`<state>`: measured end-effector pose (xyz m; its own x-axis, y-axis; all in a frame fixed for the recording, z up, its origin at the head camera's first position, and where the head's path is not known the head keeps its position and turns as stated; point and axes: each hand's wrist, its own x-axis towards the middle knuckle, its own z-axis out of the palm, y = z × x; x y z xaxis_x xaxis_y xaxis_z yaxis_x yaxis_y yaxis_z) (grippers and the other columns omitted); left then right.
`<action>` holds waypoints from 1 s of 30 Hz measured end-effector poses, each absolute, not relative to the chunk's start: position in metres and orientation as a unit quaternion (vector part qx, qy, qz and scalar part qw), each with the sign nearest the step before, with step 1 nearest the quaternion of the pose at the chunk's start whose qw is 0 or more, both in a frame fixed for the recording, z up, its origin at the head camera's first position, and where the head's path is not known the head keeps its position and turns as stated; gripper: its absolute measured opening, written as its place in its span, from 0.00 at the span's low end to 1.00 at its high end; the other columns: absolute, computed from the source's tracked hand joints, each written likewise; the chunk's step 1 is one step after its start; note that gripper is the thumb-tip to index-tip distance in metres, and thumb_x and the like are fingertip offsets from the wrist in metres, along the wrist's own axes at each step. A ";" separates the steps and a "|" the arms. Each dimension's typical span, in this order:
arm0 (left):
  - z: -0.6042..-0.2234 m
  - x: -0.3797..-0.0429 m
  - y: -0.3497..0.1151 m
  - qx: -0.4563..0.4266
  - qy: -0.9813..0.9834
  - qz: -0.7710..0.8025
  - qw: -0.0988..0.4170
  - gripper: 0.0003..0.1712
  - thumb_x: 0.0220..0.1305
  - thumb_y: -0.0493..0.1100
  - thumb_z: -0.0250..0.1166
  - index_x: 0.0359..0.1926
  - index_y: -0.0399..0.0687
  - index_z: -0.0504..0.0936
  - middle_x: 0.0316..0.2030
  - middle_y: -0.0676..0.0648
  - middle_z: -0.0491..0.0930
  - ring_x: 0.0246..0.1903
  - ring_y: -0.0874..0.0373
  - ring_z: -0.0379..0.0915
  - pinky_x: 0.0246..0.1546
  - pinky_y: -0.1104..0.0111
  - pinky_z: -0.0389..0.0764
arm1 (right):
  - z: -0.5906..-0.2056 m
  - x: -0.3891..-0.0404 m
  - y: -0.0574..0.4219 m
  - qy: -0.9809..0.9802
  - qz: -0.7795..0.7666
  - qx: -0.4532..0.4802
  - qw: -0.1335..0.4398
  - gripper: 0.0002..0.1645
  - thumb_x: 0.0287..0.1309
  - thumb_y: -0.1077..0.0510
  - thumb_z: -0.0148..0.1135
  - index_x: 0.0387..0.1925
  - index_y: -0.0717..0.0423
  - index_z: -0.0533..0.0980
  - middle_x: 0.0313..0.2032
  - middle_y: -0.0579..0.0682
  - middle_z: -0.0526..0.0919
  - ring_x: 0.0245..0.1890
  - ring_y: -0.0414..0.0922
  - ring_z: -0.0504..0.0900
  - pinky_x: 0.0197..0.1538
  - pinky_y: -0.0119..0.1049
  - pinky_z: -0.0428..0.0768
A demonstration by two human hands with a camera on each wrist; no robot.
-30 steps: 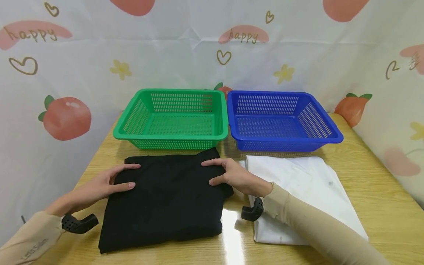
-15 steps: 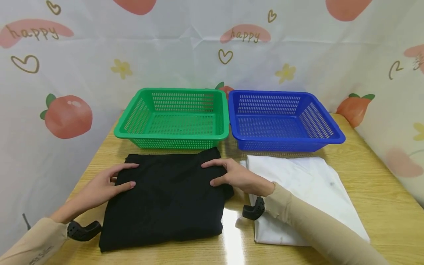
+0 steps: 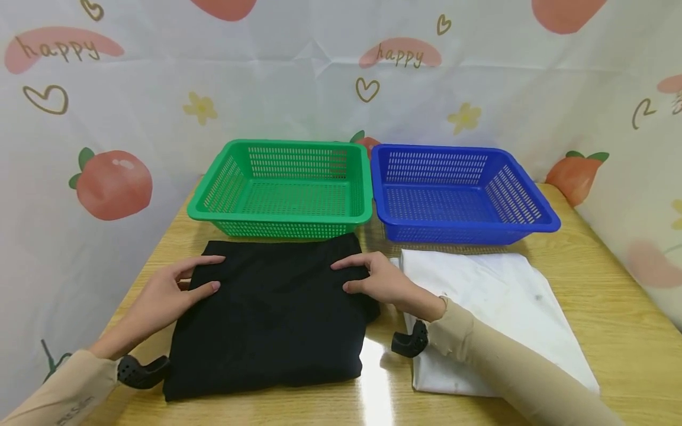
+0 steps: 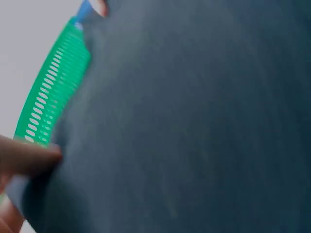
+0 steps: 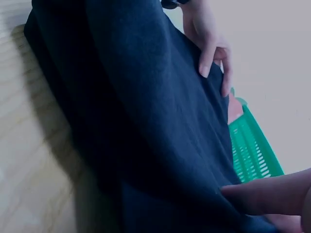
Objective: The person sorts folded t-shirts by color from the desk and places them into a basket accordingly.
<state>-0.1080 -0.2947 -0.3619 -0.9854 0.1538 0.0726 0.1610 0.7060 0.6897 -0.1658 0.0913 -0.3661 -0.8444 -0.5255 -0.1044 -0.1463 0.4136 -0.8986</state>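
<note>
Head view. Your left grip (image 3: 167,294) and right grip (image 3: 387,281) hold the folded black cloth (image 3: 266,325) at its opposite sides, thumbs and index fingers over its upper face; your remaining fingers are largely hidden. The cloth spans the space between both grips and extends nearer to you. Beyond them stand the green basket (image 3: 279,217) and, farther right, the blue basket (image 3: 471,226); neither contains anything visible. To the right of your right grip, partly under that sleeve, lies the folded white cloth (image 3: 495,287) on the wooden counter (image 3: 618,284). By this pose, you appear to be securing the black bundle for lifting; the next move would call for both grips to rise level, keeping the layers together.

Left wrist view. The black cloth fills most of the field, somewhat blurred. One fingertip presses its edge, with the green basket just beyond; the far hold cannot be judged here.

Right wrist view. Note what the head view conceals: the bundle's hanging side folds and the dark shadow beside them. Your left grip appears across the cloth, pinching its far edge; the blue basket does not show.
</note>
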 end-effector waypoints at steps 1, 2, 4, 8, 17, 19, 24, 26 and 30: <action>-0.361 -0.108 -0.294 -0.080 -0.921 -0.381 0.001 0.28 0.65 0.50 0.68 0.66 0.55 0.75 0.54 0.39 0.78 0.51 0.39 0.76 0.43 0.52 0.80 | -0.366 -0.166 0.091 0.816 -0.507 -0.206 0.185 0.23 0.56 0.65 0.69 0.54 0.45 0.83 0.54 0.46 0.79 0.59 0.45 0.71 0.52 0.41 0.76; -0.361 -0.108 -0.294 -0.074 -0.920 -0.386 -0.009 0.29 0.66 0.51 0.67 0.66 0.55 0.75 0.51 0.39 0.80 0.49 0.40 0.77 0.41 0.55 0.81 | -0.366 -0.167 0.092 0.811 -0.514 -0.209 0.183 0.24 0.55 0.65 0.70 0.54 0.44 0.83 0.54 0.46 0.79 0.59 0.45 0.71 0.52 0.41 0.77; -0.360 -0.109 -0.294 -0.060 -0.920 -0.386 -0.024 0.29 0.67 0.51 0.66 0.67 0.54 0.74 0.40 0.38 0.82 0.40 0.42 0.78 0.37 0.60 0.79 | -0.366 -0.168 0.093 0.800 -0.527 -0.218 0.186 0.25 0.55 0.65 0.70 0.54 0.44 0.83 0.54 0.45 0.79 0.60 0.44 0.71 0.52 0.41 0.77; -0.361 -0.110 -0.295 -0.048 -0.910 -0.409 -0.047 0.31 0.67 0.49 0.66 0.69 0.51 0.71 0.46 0.34 0.78 0.36 0.44 0.79 0.31 0.65 0.78 | -0.367 -0.170 0.094 0.775 -0.549 -0.235 0.209 0.27 0.55 0.67 0.70 0.57 0.46 0.81 0.54 0.46 0.79 0.57 0.44 0.74 0.50 0.41 0.79; -0.365 -0.107 -0.299 -0.063 -0.877 -0.476 -0.029 0.32 0.67 0.47 0.67 0.69 0.50 0.70 0.70 0.39 0.59 0.60 0.37 0.67 0.44 0.69 0.79 | -0.370 -0.169 0.095 0.730 -0.592 -0.229 0.253 0.30 0.57 0.69 0.67 0.61 0.50 0.77 0.47 0.53 0.84 0.47 0.49 0.83 0.44 0.44 0.82; -0.365 -0.106 -0.300 -0.064 -0.881 -0.467 -0.036 0.29 0.68 0.48 0.66 0.67 0.50 0.73 0.69 0.40 0.62 0.61 0.37 0.66 0.46 0.70 0.78 | -0.370 -0.169 0.094 0.741 -0.578 -0.233 0.251 0.31 0.56 0.69 0.68 0.61 0.47 0.77 0.50 0.50 0.82 0.50 0.47 0.80 0.45 0.43 0.82; -0.360 -0.106 -0.301 -0.054 -0.912 -0.405 -0.048 0.26 0.66 0.52 0.66 0.62 0.48 0.77 0.63 0.38 0.70 0.51 0.39 0.75 0.43 0.57 0.80 | -0.373 -0.171 0.093 0.741 -0.577 -0.233 0.253 0.32 0.55 0.70 0.69 0.60 0.45 0.78 0.51 0.49 0.81 0.49 0.47 0.81 0.46 0.44 0.81; -0.357 -0.106 -0.299 -0.058 -0.928 -0.363 -0.056 0.28 0.65 0.54 0.67 0.61 0.47 0.78 0.62 0.35 0.70 0.53 0.34 0.72 0.45 0.49 0.78 | -0.373 -0.170 0.093 0.732 -0.590 -0.231 0.252 0.32 0.56 0.71 0.68 0.61 0.47 0.78 0.49 0.51 0.83 0.48 0.48 0.83 0.46 0.44 0.82; -0.351 -0.105 -0.295 -0.067 -0.934 -0.344 -0.077 0.34 0.63 0.55 0.69 0.65 0.44 0.73 0.66 0.30 0.63 0.52 0.29 0.72 0.42 0.46 0.78 | -0.369 -0.170 0.092 0.712 -0.618 -0.219 0.253 0.31 0.56 0.72 0.67 0.61 0.50 0.77 0.49 0.53 0.83 0.47 0.50 0.83 0.44 0.46 0.83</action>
<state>-0.1050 -0.2954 -0.3510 -0.9792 0.1782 -0.0974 0.0726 0.7549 0.6518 -0.1697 0.0920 -0.3687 -0.7760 -0.6244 -0.0887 0.0004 0.1403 -0.9901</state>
